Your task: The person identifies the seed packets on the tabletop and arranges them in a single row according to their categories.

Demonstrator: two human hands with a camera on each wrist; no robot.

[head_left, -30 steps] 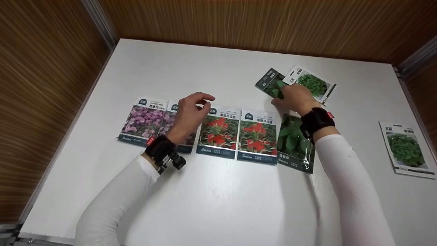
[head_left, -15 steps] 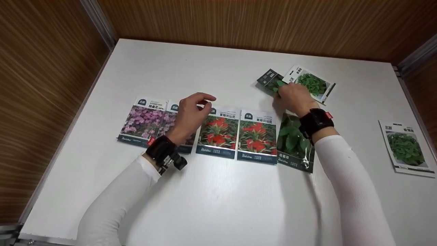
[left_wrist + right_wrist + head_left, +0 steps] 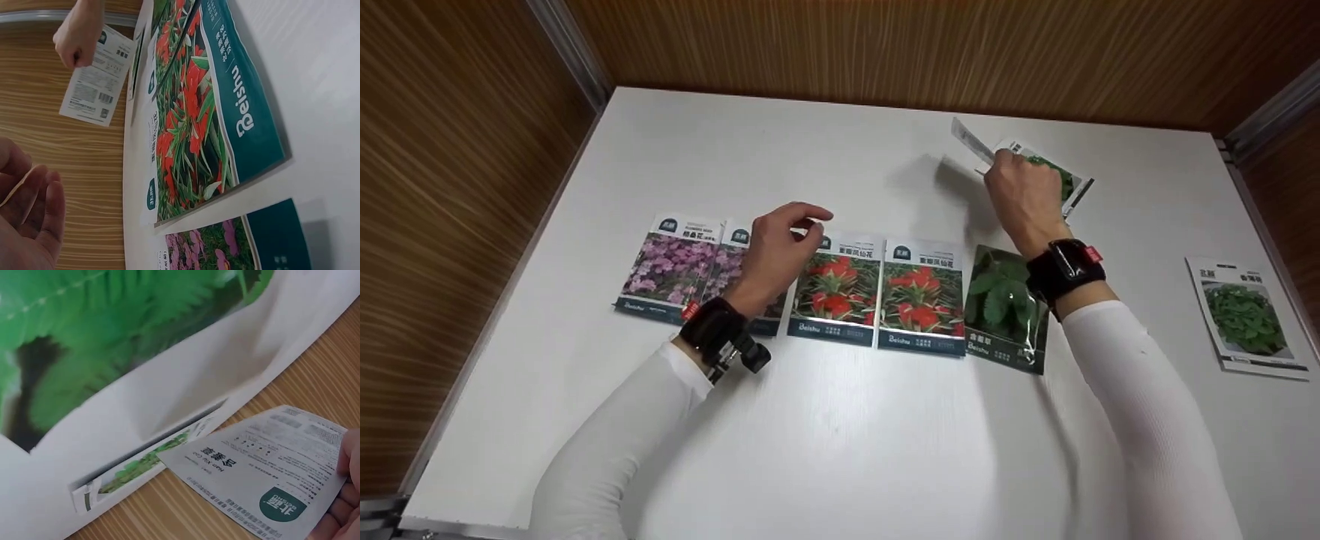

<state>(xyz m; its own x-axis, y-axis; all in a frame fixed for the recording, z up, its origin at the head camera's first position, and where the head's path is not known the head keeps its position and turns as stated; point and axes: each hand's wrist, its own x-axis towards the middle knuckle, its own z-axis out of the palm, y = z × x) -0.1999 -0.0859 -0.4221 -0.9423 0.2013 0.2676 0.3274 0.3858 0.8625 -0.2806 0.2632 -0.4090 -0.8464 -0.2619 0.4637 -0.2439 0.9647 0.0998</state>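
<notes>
My right hand [image 3: 1024, 191] grips a seed packet [image 3: 971, 140] by its edge and holds it raised and tilted at the back right. Its pale printed reverse with a green logo shows in the right wrist view, the packet [image 3: 264, 461] pinched between thumb and curled fingers. Beneath that hand lies a white seed packet with green leaves [image 3: 1069, 182], partly covered. My left hand [image 3: 780, 259] hovers with loosely bent fingers over the second purple-flower packet [image 3: 725, 270], hiding part of it; nothing is between its fingers.
A row on the white table [image 3: 810, 435] also holds another purple-flower packet [image 3: 671, 262], two red-flower packets, the nearer to centre [image 3: 836, 292], and a dark green-leaf packet [image 3: 1005, 311]. Far right lies a white leafy packet [image 3: 1245, 319]. Wooden panels [image 3: 885, 52] border the table.
My right hand has lifted the dark packet off the table and turned it up, moving slightly back and right. The left hand stays in place.
</notes>
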